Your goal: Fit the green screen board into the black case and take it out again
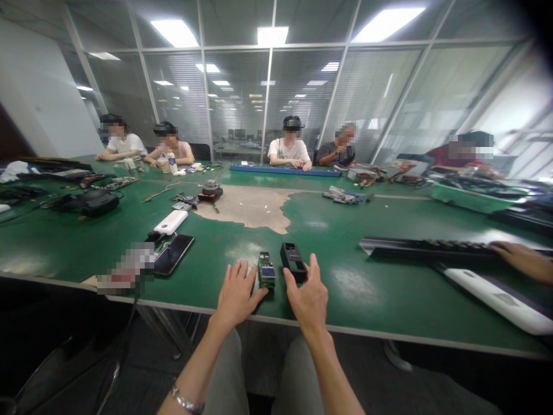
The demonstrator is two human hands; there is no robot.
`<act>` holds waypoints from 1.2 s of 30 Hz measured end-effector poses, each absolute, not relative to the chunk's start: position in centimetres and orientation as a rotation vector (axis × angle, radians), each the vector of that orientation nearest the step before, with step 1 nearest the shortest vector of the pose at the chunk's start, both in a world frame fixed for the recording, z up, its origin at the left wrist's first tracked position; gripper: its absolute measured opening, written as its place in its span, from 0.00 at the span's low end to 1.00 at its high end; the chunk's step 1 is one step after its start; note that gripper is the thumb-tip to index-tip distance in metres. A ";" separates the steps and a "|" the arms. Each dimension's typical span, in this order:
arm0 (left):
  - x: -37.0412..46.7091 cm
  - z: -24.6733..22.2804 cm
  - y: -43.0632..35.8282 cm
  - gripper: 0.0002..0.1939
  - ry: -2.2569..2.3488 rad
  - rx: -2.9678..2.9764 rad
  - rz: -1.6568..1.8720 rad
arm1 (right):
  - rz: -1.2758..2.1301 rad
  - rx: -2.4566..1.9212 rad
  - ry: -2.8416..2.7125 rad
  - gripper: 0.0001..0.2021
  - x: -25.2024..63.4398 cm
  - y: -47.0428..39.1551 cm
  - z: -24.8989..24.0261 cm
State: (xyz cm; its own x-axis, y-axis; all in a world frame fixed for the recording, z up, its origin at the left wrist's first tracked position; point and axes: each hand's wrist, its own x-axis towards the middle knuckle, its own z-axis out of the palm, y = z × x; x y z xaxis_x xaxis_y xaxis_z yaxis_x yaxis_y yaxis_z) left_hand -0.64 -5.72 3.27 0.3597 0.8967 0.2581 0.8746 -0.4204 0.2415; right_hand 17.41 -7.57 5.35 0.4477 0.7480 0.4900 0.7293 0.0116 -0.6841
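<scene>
My left hand lies flat on the green table, fingers spread. Just right of it, close to my left thumb, sits a green circuit board with a small display. My right hand is at the lower right side of a black plastic casing with cut-outs in it. Thumb and fingers are apart around the casing's near end; whether they touch it I cannot tell. Board and casing lie side by side near the table's front edge.
Left of my hands are a dark smartphone and a white power bank. To the right lie a long black bar, a white device and another person's hand. A green basket stands farther back. Several people sit across the table.
</scene>
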 end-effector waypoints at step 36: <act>-0.4 3.5 -5.8 0.33 1.679 2.536 0.521 | -0.144 -1.780 -1.282 0.40 19.8 -8.1 1.6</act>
State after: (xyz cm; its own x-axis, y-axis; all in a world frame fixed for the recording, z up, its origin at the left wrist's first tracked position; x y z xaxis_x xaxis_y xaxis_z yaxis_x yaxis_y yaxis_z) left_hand -0.44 -5.83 3.48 0.3513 0.9031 0.2470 0.8844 -0.4067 0.2291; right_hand 19.79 -8.13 1.61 0.4538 0.6964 0.5559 0.8022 -0.0477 -0.5951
